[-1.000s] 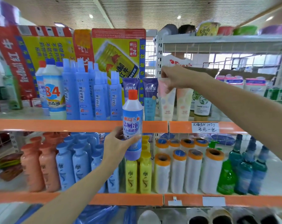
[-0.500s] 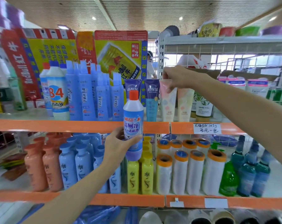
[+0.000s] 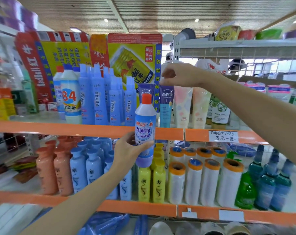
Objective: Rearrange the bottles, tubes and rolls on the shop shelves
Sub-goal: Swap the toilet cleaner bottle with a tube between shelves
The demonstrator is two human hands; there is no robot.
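My left hand (image 3: pixel 126 155) grips a white and blue cleaner bottle with a red cap (image 3: pixel 145 126), upright in front of the orange edge of the upper shelf (image 3: pixel 76 128). My right hand (image 3: pixel 179 75) hovers with curled fingers right at the top edge of a purple and blue tube (image 3: pixel 166 106). Whether it pinches the tube is unclear. A second purple tube (image 3: pixel 144 90) stands behind the bottle. Two pale pink tubes (image 3: pixel 183 106) stand to the right. Orange-ended white rolls (image 3: pixel 193 180) fill the lower shelf.
Tall blue spray bottles (image 3: pixel 99 99) and an 84 bottle (image 3: pixel 70 100) crowd the upper shelf's left. Peach, blue and yellow bottles (image 3: pixel 152 185) and green-blue glass bottles (image 3: pixel 266 184) stand on the lower shelf (image 3: pixel 135 209). People are behind the wire rack (image 3: pixel 211 65).
My right hand has left the top of the pale pink tube and moved left over the purple and blue tube. The left hand still holds the bottle in the same place.
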